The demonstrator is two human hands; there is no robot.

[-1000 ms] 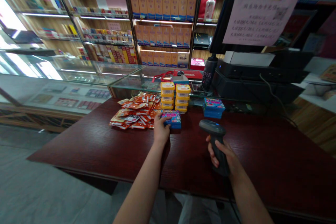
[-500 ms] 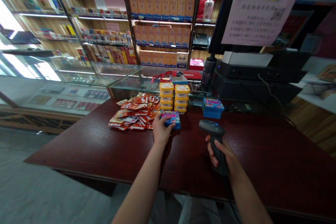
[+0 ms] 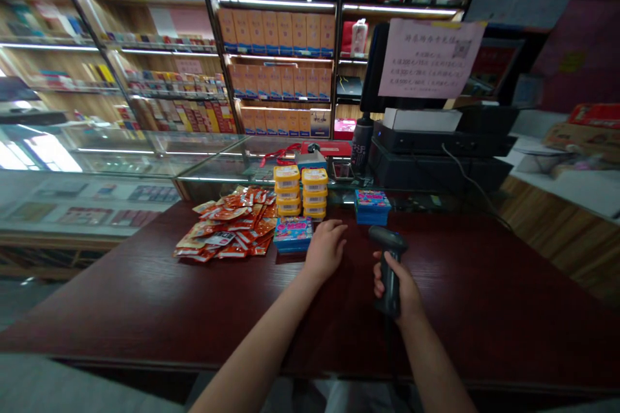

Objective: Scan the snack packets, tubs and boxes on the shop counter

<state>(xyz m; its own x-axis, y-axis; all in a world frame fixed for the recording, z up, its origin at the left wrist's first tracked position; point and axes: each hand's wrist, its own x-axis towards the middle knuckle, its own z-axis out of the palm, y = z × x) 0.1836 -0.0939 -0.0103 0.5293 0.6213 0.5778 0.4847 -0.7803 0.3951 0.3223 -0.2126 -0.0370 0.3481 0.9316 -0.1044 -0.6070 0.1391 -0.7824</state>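
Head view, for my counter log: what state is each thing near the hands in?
Left hand: open, seemingly empty
Right hand: gripping scanner
Scanner: held by its handle
Orange packets: heaped loosely
Yellow tubs: two upright stacks
Left blue packs: stacked
Right blue packs: stacked

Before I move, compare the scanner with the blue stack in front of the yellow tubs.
The scanner is dark and plain; the blue stack carries bright, colourful print. The scanner is gripped in the right hand; the blue stack sits on the table, ungripped. The scanner has a handle below its head; the blue stack is blocky.
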